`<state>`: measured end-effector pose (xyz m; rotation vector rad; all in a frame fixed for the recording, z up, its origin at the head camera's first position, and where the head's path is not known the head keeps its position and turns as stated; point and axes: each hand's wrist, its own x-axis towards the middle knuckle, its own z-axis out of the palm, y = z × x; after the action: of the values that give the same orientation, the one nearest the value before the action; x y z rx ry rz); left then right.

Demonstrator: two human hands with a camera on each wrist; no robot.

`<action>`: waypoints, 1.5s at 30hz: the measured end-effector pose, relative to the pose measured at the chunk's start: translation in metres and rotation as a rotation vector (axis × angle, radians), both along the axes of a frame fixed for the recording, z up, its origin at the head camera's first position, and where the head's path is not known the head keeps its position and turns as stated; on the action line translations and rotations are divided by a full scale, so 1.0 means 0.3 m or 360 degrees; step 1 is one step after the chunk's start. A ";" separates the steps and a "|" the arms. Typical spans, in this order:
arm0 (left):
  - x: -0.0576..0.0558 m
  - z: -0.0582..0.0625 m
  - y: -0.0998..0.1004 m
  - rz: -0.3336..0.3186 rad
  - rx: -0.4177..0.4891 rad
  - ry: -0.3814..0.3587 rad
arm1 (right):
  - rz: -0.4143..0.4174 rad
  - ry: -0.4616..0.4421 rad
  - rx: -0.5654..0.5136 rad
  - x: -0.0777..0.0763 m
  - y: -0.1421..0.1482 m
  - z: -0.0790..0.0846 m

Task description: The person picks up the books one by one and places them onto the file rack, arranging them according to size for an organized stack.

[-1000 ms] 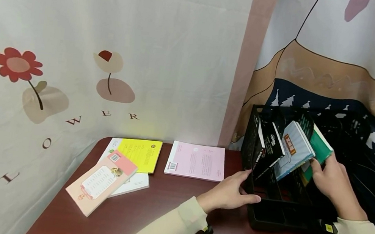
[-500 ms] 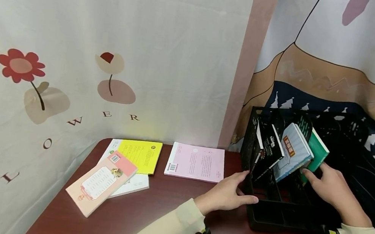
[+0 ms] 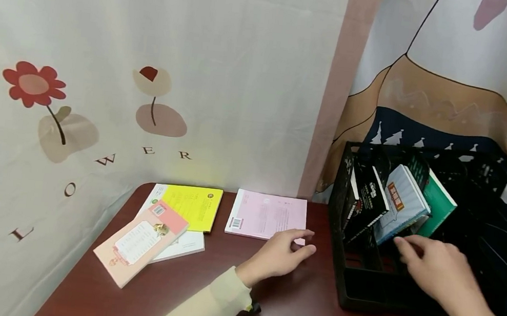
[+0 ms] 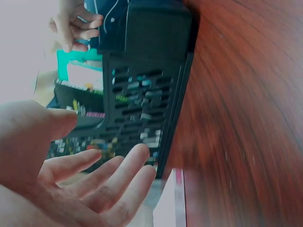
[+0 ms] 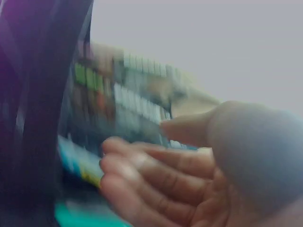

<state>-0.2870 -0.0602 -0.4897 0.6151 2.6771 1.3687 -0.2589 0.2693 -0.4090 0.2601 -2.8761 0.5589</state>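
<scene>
My right hand [image 3: 443,273] hovers over the front of the black divided book rack [image 3: 362,290], just below the books, and holds nothing. Inside the rack a green book [image 3: 438,206], a light blue book [image 3: 398,209] and a black book [image 3: 369,201] lean in separate slots. Another dark book [image 3: 351,199] with a white page edge is by the left wall. My left hand [image 3: 275,258] hangs with loosely bent fingers between the rack and a lilac book [image 3: 261,213], its fingertips overlapping that book's corner. In the left wrist view the left hand [image 4: 99,184] is apart from the rack's perforated side.
At the table's left, a pink book [image 3: 140,244] lies across a yellow book [image 3: 192,208] and a white one [image 3: 181,248]. Printed curtains [image 3: 243,74] hang behind the dark red table [image 3: 302,312].
My right hand has let go of the green book and drawn back toward me. The left hand has left the rack's side and moved left toward the lilac book.
</scene>
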 end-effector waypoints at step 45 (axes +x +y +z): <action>0.158 -0.026 -1.105 0.1088 -0.0571 -0.0088 | 0.0613 0.0171 -0.0322 -0.002 -0.618 -0.198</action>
<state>-0.2396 -0.3917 -0.4976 -0.4023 3.0997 0.9052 -0.2596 0.0839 -0.4683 0.7926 -2.6489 0.8652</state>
